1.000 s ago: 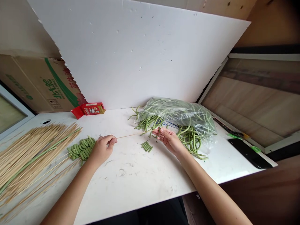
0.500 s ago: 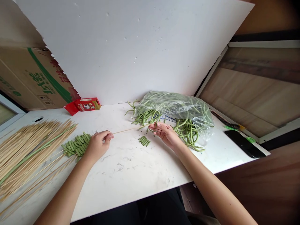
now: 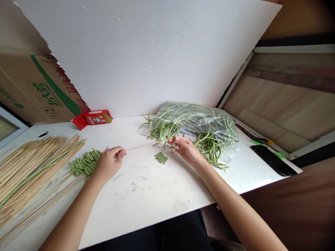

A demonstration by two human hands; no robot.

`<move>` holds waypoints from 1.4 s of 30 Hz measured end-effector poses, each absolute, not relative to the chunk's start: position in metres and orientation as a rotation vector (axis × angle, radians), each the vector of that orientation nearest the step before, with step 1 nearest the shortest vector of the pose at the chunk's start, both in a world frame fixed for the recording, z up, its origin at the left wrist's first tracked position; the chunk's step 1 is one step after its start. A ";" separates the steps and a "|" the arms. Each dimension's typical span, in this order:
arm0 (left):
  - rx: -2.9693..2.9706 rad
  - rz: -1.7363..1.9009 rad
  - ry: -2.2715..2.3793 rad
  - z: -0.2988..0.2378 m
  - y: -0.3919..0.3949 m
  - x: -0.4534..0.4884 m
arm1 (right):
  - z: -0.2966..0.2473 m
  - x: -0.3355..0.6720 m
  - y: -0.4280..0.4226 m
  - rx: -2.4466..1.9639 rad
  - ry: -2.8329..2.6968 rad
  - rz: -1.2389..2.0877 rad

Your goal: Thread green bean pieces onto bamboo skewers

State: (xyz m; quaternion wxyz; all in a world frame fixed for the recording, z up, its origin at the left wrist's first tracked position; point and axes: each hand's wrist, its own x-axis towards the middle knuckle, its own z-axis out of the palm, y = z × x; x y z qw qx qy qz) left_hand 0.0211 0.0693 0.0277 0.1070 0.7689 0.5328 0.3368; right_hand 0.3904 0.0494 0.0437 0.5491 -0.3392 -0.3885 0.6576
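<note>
My left hand is closed round one end of a thin bamboo skewer, which stretches right, above the table. At its far end my right hand pinches a short green bean piece between thumb and fingers. Whether the tip has pierced the piece is too small to tell. Below lies a small row of cut bean pieces. Beside my left wrist rest skewers threaded with bean pieces, partly hidden by that arm. A clear plastic bag of long green beans lies behind my right hand.
Many bare skewers cover the table's left side, with a long bean across them. A red box stands at the back, before a white board. At right are a black phone and scissors. A cardboard box stands at left.
Almost nothing differs. My right hand has shifted very slightly at the skewer's far end; my left hand keeps its hold.
</note>
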 end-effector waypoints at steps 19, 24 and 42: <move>2.278 0.969 1.568 0.027 0.069 0.020 | 0.046 0.390 0.049 -0.851 -0.964 1.545; 2.281 0.973 1.551 0.027 0.069 0.021 | 0.046 0.390 0.049 -0.851 -0.952 1.549; 2.264 0.966 1.563 0.027 0.070 0.020 | 0.045 0.391 0.049 -0.869 -0.990 1.516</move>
